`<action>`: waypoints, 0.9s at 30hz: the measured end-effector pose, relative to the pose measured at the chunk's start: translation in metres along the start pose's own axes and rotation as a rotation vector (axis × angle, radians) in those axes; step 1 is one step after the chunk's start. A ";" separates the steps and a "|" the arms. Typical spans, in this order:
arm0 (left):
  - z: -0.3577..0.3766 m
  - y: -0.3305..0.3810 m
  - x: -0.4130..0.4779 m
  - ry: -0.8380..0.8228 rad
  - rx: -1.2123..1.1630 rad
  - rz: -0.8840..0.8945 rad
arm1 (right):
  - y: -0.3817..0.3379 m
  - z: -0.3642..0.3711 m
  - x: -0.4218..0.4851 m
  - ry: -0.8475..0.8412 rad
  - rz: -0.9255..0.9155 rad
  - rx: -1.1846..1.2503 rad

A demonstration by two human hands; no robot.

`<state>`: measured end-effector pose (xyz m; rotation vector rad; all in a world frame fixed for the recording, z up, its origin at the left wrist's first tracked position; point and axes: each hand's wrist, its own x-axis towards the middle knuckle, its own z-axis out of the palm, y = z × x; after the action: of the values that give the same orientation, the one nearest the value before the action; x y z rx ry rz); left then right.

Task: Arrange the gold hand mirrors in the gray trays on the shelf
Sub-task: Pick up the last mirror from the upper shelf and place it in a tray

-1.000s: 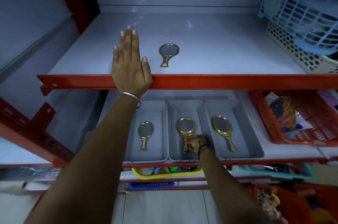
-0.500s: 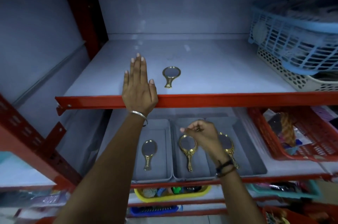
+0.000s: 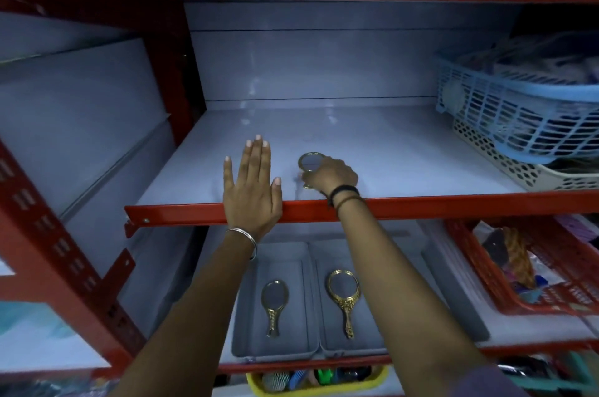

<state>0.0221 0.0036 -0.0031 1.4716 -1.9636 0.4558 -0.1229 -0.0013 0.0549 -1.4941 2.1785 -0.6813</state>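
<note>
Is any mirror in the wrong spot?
Yes. One small gold mirror lies on the bare upper shelf, not in a tray. The right hand is closing on its handle. Two others lie in the gray trays below.

The left hand (image 3: pixel 251 182) lies flat, fingers spread, on the upper shelf (image 3: pixel 405 156), its palm over the red front edge. Just beside it, the right hand (image 3: pixel 330 174) has its grip closed on the handle of a small gold mirror (image 3: pixel 309 161) lying on that shelf. Below, two gray trays sit side by side: the left tray (image 3: pixel 249 309) holds a small mirror (image 3: pixel 274 306), the middle tray (image 3: pixel 369 325) a larger one (image 3: pixel 344 297).
</note>
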 end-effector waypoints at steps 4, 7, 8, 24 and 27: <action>0.004 0.001 0.002 0.025 0.001 -0.004 | -0.007 0.013 0.017 0.023 0.088 -0.033; 0.005 0.000 0.002 0.039 -0.001 0.009 | -0.009 0.013 0.023 0.006 0.132 -0.020; 0.005 -0.001 0.002 0.040 -0.002 0.009 | -0.010 0.014 0.023 0.010 0.128 -0.026; -0.007 -0.012 -0.010 0.040 -0.022 0.003 | 0.017 -0.022 -0.048 -0.142 0.008 0.975; -0.007 -0.026 -0.015 0.053 0.015 0.006 | 0.034 -0.020 -0.085 -0.280 -0.039 0.894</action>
<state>0.0508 0.0108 -0.0105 1.4486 -1.9281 0.5080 -0.1304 0.0923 0.0551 -1.0508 1.3318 -1.1688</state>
